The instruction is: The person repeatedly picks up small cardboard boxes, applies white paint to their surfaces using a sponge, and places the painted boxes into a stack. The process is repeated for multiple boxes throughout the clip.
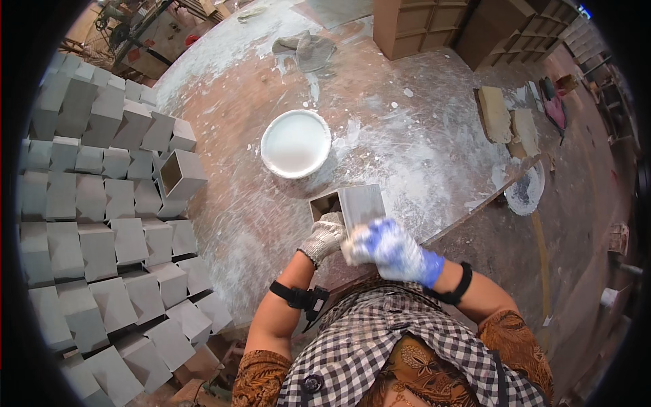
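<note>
Near the table's front edge, a grey-white open-ended box (364,205) lies tilted in front of me. My left hand (325,239), in a pale knit glove, grips the box at its open end, with the fingers partly hidden in the opening. My right hand (400,251), in a blue glove smeared white, is closed at the box's near side. A small cream-coloured lump shows at its fingers, too blurred to name. Beyond the box stands a round white tub (267,163) of milky white liquid.
Rows of similar grey boxes (129,241) are stacked along the left. A crumpled grey cloth (315,53) lies at the far side of the white-smeared table (237,224). Brown partitioned cartons (420,30) stand far right, with yellowish foam pieces (495,114) and a stained white dish (525,190) nearer.
</note>
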`<move>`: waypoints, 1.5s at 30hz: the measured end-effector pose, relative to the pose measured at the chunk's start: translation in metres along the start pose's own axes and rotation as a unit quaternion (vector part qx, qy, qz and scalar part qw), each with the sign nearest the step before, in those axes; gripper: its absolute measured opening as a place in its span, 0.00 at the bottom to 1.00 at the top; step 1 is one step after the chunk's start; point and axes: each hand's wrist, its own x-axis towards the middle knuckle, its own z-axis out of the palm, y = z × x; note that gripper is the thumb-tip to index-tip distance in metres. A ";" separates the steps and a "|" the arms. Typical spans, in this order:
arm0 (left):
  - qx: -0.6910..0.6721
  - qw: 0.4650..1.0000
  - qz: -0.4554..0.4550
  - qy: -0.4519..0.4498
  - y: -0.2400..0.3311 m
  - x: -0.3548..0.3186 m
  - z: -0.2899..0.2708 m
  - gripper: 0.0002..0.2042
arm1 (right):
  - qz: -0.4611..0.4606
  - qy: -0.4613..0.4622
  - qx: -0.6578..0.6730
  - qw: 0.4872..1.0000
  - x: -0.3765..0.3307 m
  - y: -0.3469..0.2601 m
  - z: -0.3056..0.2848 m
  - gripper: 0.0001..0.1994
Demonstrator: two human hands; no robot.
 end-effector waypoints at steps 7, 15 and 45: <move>0.116 0.991 -0.033 -0.052 0.027 -0.003 -0.024 0.17 | 0.169 0.130 0.459 0.863 -0.018 0.050 -0.011 0.09; 0.096 0.995 -0.007 -0.019 0.019 -0.006 -0.021 0.17 | 0.063 0.212 0.285 0.933 -0.005 0.072 0.030 0.13; 0.058 0.988 0.105 0.097 0.013 -0.010 -0.016 0.13 | 0.092 0.227 0.051 0.968 -0.017 0.052 -0.035 0.06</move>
